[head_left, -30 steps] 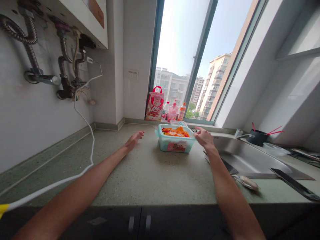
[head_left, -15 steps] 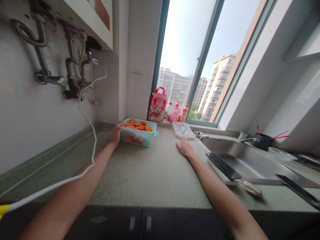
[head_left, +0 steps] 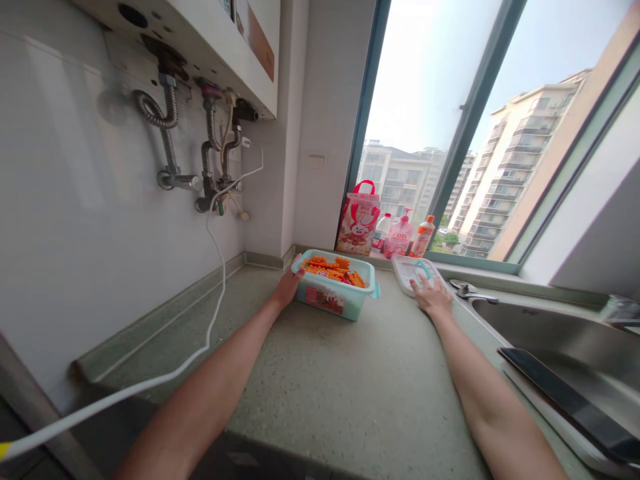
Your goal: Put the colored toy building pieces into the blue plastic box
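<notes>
A light-green plastic storage box (head_left: 327, 300) with a pictured label stands on the counter, lidless. Orange wrapped packets (head_left: 335, 270) fill it to near the rim. At its left end, my left hand (head_left: 289, 285) grips the side, thumb near the rim and the other fingers mostly hidden. To the right, a clear-white lid (head_left: 404, 270) with a teal handle lies flat close to the window sill. My right hand (head_left: 434, 299) reaches over its near edge, fingers spread on or just above it, not closed round anything.
The sink (head_left: 545, 327) is at the right, with a dark flat board (head_left: 565, 393) along its near edge. A red-handled package (head_left: 359, 223) and several bottles stand on the sill. A white cable (head_left: 215, 320) hangs across the left side.
My right hand has moved forward from beside the lid to over it. My left hand stays at the box's left end. The view has turned left, shifting everything rightward.
</notes>
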